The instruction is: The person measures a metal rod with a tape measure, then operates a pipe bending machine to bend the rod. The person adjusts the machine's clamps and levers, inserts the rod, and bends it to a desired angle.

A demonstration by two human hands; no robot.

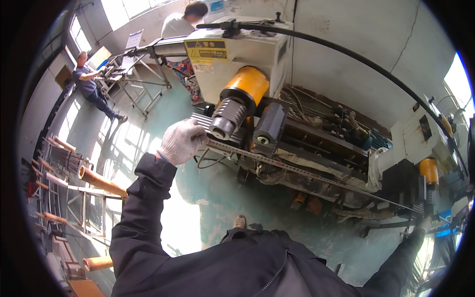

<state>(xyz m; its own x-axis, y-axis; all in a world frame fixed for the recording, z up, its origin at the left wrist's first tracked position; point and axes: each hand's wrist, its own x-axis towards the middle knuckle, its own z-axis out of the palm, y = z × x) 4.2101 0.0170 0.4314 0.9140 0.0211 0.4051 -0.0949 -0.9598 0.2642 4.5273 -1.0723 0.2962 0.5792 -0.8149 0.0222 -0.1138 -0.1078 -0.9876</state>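
Observation:
My left hand (pixel 182 141), in a pale knitted glove, pinches one end of a tape measure (pixel 297 168). The marked strip stretches along the front of a long machine to the far right. At that end my right hand (pixel 424 225) is closed round the tape; it looks small and dim, and its fingers are hard to make out. Just beside my left hand, a grey ridged cylinder (pixel 228 119) sticks out from an orange collar (pixel 247 85) on the machine's white housing (pixel 277 49). A dark faceted block (pixel 271 123) sits right of it.
A black hose (pixel 346 53) arches over the machine. Another white head with an orange cylinder (pixel 429 171) stands at the right. Rolls and tubes (pixel 101 182) lie on a rack at the left. Two people (pixel 88 81) are farther back, one at a frame table.

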